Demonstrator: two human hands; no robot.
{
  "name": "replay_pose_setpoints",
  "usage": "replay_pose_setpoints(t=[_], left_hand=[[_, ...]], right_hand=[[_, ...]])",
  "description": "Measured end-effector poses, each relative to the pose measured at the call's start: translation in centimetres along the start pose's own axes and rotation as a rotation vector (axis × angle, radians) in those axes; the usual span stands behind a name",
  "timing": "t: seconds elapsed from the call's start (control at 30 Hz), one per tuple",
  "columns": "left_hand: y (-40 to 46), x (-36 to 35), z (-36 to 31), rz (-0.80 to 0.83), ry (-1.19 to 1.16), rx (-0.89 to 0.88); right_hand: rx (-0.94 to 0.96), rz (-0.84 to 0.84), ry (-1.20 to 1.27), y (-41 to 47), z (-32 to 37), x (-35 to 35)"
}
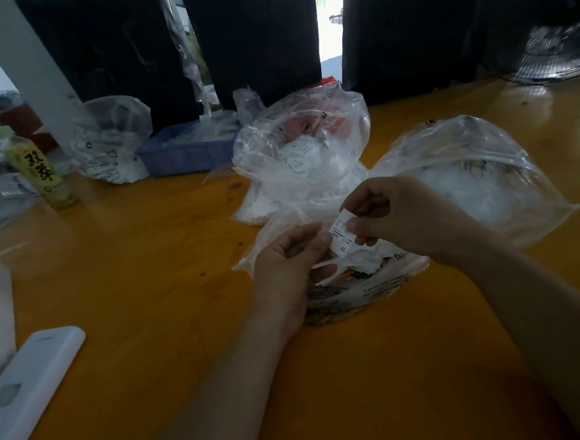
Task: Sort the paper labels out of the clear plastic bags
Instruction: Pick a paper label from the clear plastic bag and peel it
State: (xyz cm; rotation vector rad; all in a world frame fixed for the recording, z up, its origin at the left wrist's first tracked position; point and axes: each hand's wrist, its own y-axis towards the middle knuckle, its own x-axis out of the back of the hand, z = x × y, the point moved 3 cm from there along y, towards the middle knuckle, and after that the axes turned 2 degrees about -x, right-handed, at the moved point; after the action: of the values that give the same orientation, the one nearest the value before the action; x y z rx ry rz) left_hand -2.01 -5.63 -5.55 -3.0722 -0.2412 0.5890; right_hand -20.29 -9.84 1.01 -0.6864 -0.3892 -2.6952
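My right hand point(395, 217) pinches the XL label point(343, 235) at centre frame, long axis tilted upright; my left hand point(292, 271), just lower left, grips the clear bag point(355, 291) on the tabletop point(147, 264).

Orange wooden table point(130, 265); dark curtains point(255, 40) behind, daylight through gap point(328, 17); fan point(558, 46) far right.

Glossy wood table point(147, 264), clear plastic bags point(477, 172).
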Motion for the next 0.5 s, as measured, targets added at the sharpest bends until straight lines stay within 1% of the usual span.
replay_pose_setpoints(t=[0.13,0.27,0.3,0.4,0.5], left_hand=[[0.0,0.0,0.0,-0.002,0.006,-0.008],[-0.1,-0.1,-0.3,-0.030,-0.054,-0.014],[-0.1,-0.1,-0.3,-0.041,-0.053,-0.018],[-0.1,0.2,-0.2,-0.053,-0.027,-0.022],[-0.1,0.2,-0.2,-0.052,0.001,-0.017]], right_hand=[[-0.001,0.016,-0.003,-0.1,0.1,-0.9],[0.018,-0.130,-0.043,0.1,0.2,-0.6],[0.020,-0.128,-0.069,0.1,0.3,-0.7],[0.040,-0.031,-0.145,-0.2,0.6,-1.5],[0.032,0.045,-0.129,-0.3,0.8,-2.0]])
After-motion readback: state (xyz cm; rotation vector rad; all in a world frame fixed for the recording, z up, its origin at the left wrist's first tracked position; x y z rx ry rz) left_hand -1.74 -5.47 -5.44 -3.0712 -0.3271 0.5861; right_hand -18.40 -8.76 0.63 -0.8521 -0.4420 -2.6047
